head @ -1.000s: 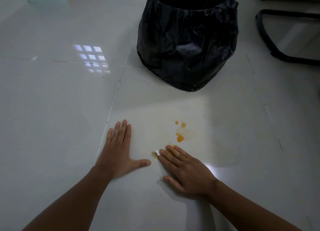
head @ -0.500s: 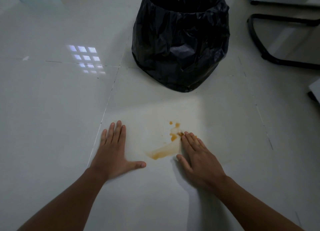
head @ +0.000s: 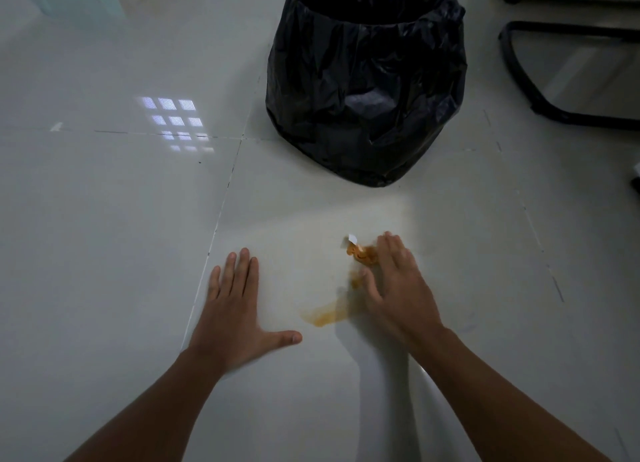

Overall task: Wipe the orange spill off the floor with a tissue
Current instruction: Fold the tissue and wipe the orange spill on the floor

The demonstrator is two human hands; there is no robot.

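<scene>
I'm kneeling over the white tiled floor (head: 104,236), and ahead of both hands the bin lined with a black bag (head: 367,80) is standing well apart from my fingertips. The big worry: I'm pushing liquid around rather than lifting it. The orange spill (head: 323,316) is lying as a long smear just left of my right wrist, and I judge that another flat pass is only going to thin it out and spread it wider across the glossy tile. The floor is looking slick there too, so my palm could skid.

My left hand (head: 235,309) is lying flat and open on the tile, fingers pointing forward, thumb splayed out toward the smear but not touching it; it's gripping nothing, just propping me up. If that thumb drifts right, it's landing in the orange.

My right hand (head: 398,288) is blurred, palm down, fingers spread and angled forward-left, pressing rather than pinching. The tissue (head: 362,253) is bunching up by my fingertips, soaked orange, with one small white corner poking out just beyond them. Most of it is hidden or smeared, so I can't tell how much clean paper is left. That's the smaller risk: I reckon a wad this wet could be tearing or dragging stain back onto wiped tile.
</scene>
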